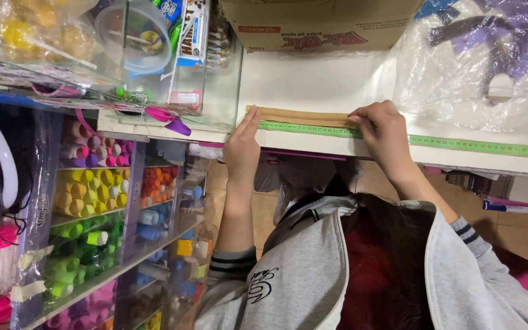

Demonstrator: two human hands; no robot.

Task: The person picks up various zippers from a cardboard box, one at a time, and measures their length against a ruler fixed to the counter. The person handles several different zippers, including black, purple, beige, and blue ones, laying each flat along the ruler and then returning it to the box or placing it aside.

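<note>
Tan ribbon strip lies stretched along green measuring tape at near edge of white counter. Left hand, fingers flat, pins left end; right hand pinches right end, keeping strip taut against scale. Marker racks left.

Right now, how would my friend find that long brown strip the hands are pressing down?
Find the white counter under the cardboard box. Along its front edge runs a green measuring tape. The tan strip lies just above the tape, between the left hand and right hand; it is plain brown, with no markings.
</note>
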